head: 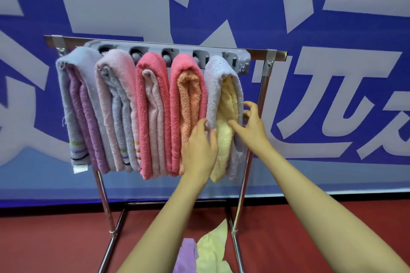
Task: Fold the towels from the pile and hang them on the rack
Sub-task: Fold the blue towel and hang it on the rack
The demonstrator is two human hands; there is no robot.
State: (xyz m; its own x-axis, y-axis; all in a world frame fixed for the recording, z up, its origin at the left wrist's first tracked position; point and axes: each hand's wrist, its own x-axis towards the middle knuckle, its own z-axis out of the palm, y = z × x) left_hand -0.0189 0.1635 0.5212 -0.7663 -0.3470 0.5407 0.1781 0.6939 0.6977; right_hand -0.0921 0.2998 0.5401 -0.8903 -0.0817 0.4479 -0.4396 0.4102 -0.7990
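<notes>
Towels (153, 117) are hanging in five folded bundles along the rack (265, 86), each seemingly an outer towel draped over an inner one, so ten are probably hanging in all. Going from the left, a grey-blue bundle (66, 99) is wrapping purple, a pale pink bundle (104, 95) is wrapping grey-blue, a coral bundle (142, 106) is wrapping pale pink, and a second coral bundle (175, 95) is wrapping orange. Last, the lavender towel (214, 86) is covering the yellow towel (226, 104). The left hand (199, 146) is lying with fairly straight fingers against the lavender towel's left edge. The right hand (250, 126) is spreading its fingers, with thumb on yellow and one finger outside the right flap, apparently pinching it lightly. Below, two more pieces, a purple cloth (186, 255) and a yellow cloth (213, 248), are lying on the floor. Terry like this is looking soft, light and floppy, so taking it by its edges or corners should be keeping the folds together.
</notes>
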